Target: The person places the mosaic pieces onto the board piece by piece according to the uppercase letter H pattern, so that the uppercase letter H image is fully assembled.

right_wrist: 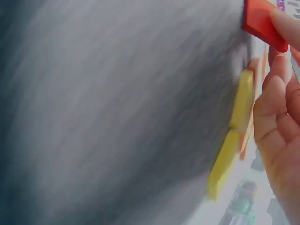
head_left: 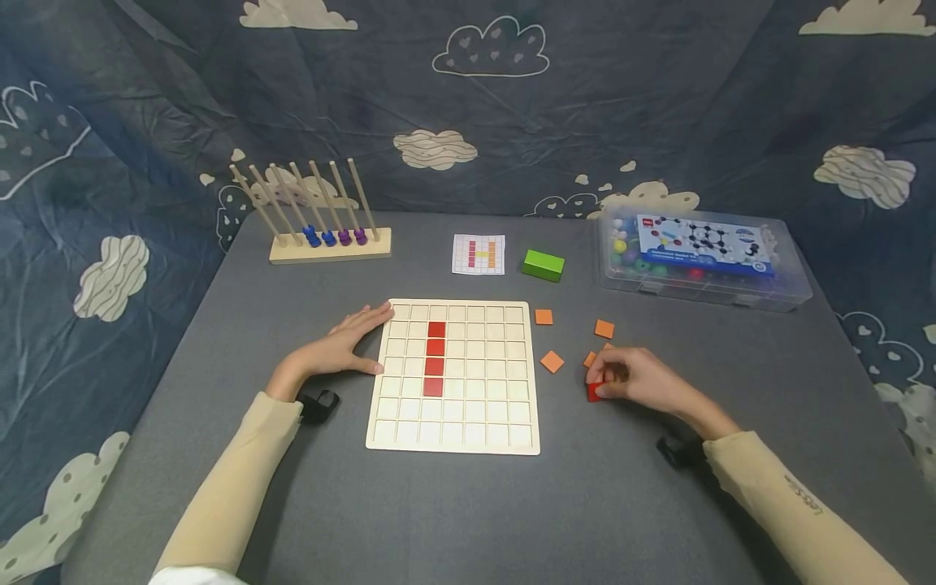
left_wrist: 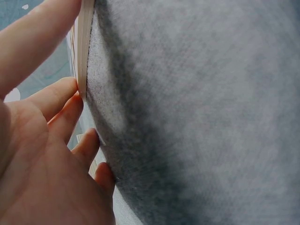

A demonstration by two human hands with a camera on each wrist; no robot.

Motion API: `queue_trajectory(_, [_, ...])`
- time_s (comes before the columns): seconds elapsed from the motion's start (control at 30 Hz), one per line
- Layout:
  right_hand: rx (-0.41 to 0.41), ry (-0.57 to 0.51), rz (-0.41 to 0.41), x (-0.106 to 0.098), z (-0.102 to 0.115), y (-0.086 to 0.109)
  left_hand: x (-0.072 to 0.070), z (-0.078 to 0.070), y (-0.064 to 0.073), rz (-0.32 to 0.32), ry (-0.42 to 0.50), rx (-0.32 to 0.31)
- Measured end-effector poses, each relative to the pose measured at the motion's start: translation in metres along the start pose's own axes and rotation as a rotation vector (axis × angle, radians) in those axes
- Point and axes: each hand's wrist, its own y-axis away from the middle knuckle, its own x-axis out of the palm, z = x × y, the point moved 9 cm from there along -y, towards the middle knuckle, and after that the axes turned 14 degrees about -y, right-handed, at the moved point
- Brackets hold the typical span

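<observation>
A pale wooden grid board (head_left: 483, 414) lies mid-table, with a column of several red square tiles (head_left: 435, 347) set in its third column. My left hand (head_left: 344, 341) rests at the board's upper left edge, fingers extended, the fingertips and thumb touching its rim. To the right of the board, my right hand (head_left: 636, 376) pinches a red tile (right_wrist: 264, 21) between thumb and fingers, just at the tabletop. Orange tiles (head_left: 552, 361) lie between board and right hand. In the right wrist view, two yellow tiles (right_wrist: 242, 98) lie beyond the fingers; the head view hides them behind the hand.
Behind the board are a printed pattern card (head_left: 478, 254) and a green block (head_left: 543, 266). A wooden peg stand (head_left: 331, 248) with blue and purple beads stands back left. A clear plastic case (head_left: 702, 258) of coloured balls sits back right, near the patterned cloth backdrop (head_left: 468, 106).
</observation>
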Motion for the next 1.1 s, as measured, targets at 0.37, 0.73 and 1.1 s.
queue_trajectory(0.37, [-0.051, -0.124, 0.102, 0.043, 0.039, -0.040, 0.001, 0.001, 0.000, 0.003, 0.001, -0.005])
queue_trajectory(0.73, [-0.159, -0.197, 0.297, 0.133, 0.096, -0.084, 0.001, 0.002, 0.000, 0.002, 0.004, -0.005])
queue_trajectory(1.1, [-0.254, 0.085, 0.244, 0.175, 0.118, -0.104, 0.001, 0.002, 0.000, -0.002, 0.004, -0.007])
